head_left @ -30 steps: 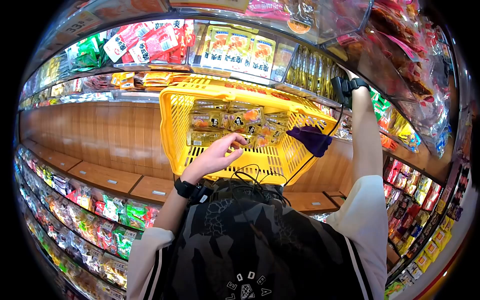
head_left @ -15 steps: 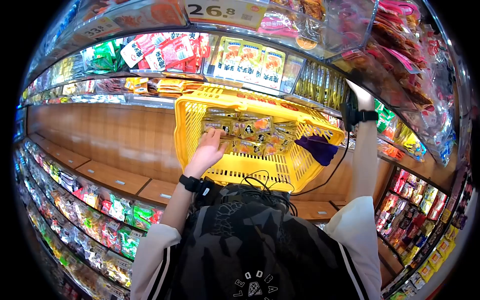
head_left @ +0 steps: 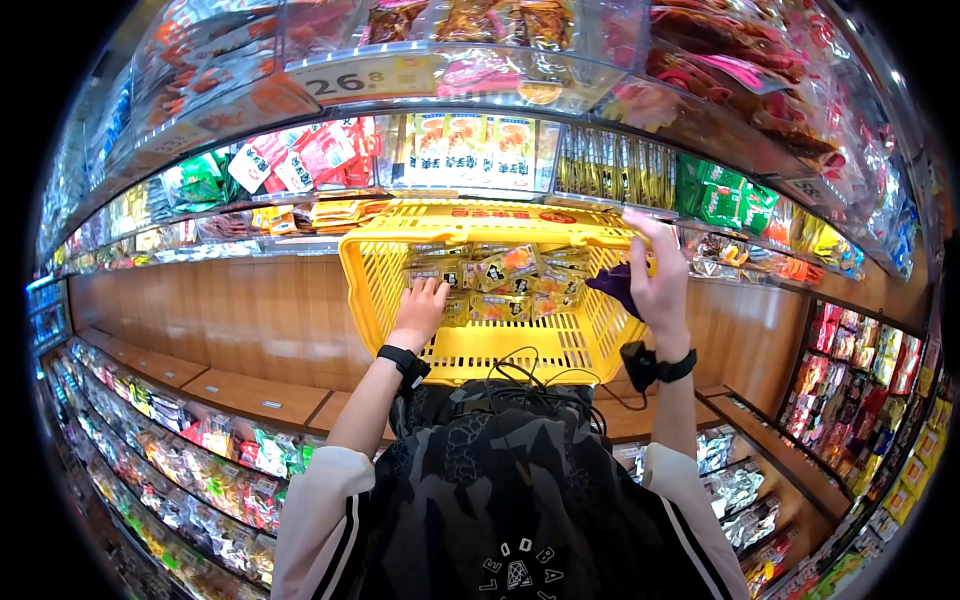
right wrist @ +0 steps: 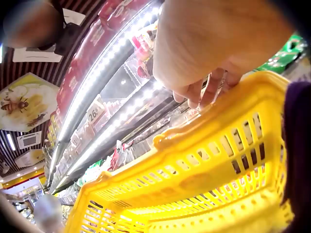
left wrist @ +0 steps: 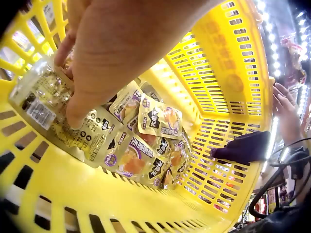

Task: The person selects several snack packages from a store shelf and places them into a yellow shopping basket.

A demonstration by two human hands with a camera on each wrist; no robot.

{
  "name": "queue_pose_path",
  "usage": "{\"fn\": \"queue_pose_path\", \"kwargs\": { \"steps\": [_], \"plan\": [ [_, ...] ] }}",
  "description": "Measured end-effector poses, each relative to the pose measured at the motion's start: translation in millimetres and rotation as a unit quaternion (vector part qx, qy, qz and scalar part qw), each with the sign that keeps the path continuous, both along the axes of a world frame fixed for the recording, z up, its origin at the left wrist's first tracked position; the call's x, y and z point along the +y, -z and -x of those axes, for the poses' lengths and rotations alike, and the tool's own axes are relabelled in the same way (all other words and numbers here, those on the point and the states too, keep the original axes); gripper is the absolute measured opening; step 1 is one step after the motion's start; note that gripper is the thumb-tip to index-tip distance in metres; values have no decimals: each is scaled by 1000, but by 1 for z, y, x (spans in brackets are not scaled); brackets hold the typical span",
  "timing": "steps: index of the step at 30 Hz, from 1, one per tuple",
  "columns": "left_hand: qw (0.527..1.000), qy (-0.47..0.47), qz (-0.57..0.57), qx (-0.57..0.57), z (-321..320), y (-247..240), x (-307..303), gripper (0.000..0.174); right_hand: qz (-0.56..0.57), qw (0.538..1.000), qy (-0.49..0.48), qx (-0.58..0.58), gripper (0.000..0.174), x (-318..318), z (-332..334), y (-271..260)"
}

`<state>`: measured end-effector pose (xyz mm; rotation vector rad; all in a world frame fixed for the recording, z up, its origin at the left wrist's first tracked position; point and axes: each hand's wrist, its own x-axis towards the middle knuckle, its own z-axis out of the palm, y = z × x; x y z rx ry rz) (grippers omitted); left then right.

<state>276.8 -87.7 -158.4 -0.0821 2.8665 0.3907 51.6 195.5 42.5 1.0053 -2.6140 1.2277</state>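
Note:
A yellow shopping basket [head_left: 480, 345] stands in front of the person, with several gold snack pouches [head_left: 505, 270] in rows along its far side. My left hand [head_left: 420, 310] reaches into its left part. In the left wrist view its thumb and bent fingers pinch a gold pouch [left wrist: 43, 94] with a barcode; some fingers are hidden behind the hand. My right hand [head_left: 660, 285] is raised by the basket's right end, fingers loosely bent and holding nothing. A dark purple cloth [head_left: 615, 285] hangs at that end, beside this hand.
Behind the basket runs a shelf with white pouches [head_left: 465, 150], a row of upright gold packs [head_left: 615, 165] and green packs [head_left: 730, 195]. An upper shelf with a price sign [head_left: 365, 80] overhangs it. Black cables [head_left: 520, 365] lie between basket and body.
My right hand has come back from the shelf at the upper right to the basket's right end. My left hand moved left onto the left pouches and stays there.

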Motion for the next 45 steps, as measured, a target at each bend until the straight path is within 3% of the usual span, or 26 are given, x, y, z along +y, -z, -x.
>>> {"fn": "queue_pose_path", "kwargs": {
  "steps": [3,4,8,13,15,16,17,20,23,25,27,29,31,32,33,34,37,39,40,41,43,44,45],
  "plan": [
    [996,2,-53,-68,-1,-10,-3,42,14,999,16,24,24,6,-23,6],
    [987,-1,-81,-139,-1,-14,-7,48,41,998,34,16,24,9,-31,10],
    [971,-8,-132,-201,-12,-31,-7,61,76,995,60,-8,27,11,-58,14],
    [972,53,-83,-215,-25,-24,0,61,109,992,41,-54,30,6,-78,34],
    [958,63,-137,-245,-19,-34,0,63,111,991,45,-64,29,3,-84,35],
    [954,48,-137,-263,-15,-36,3,52,104,991,42,-67,29,3,-86,36],
    [954,50,-134,-262,-15,-33,2,52,98,992,40,-70,29,3,-87,38],
    [967,64,-155,-191,-15,-21,0,31,101,989,45,-101,28,6,-87,39],
    [956,3,-186,-226,2,-18,-8,30,100,985,51,-133,25,9,-85,41],
    [958,4,-218,-187,8,-29,-10,27,98,982,58,-150,23,9,-83,41],
    [904,-98,-391,-143,21,-59,-1,29,97,962,20,-255,19,9,-82,39],
    [862,-140,-481,-73,30,-80,13,25,84,948,-10,-306,19,10,-84,46],
    [875,-105,-456,-124,50,-115,19,22,119,924,-5,-362,33,-1,-85,42],
    [885,-68,-445,-122,62,-138,25,21,126,920,-32,-370,51,-1,-82,45],
    [893,-33,-432,-121,71,-155,33,20,120,920,-36,-370,51,-4,-79,38],
    [912,41,-407,-36,75,-160,40,20,91,917,-69,-381,55,-8,-75,24],
    [932,138,-335,-24,91,-189,55,19,28,880,-149,-450,58,-8,-59,8],
    [929,140,-341,13,100,-203,58,20,-41,927,-179,-327,52,-5,-53,4],
    [917,105,-385,8,101,-200,57,22,-82,924,-147,-343,39,0,-46,-8],
    [927,93,-364,21,102,-195,54,23,-38,912,-126,-389,33,8,-43,-8],
    [922,30,-386,11,100,-196,47,24,-28,930,-72,-360,26,26,-28,-13],
    [905,-4,-425,16,96,-195,43,23,-24,932,1,-363,20,36,-19,-18],
    [896,-43,-442,27,90,-197,40,22,-79,952,54,-291,19,40,-6,-35]
  ]
}}
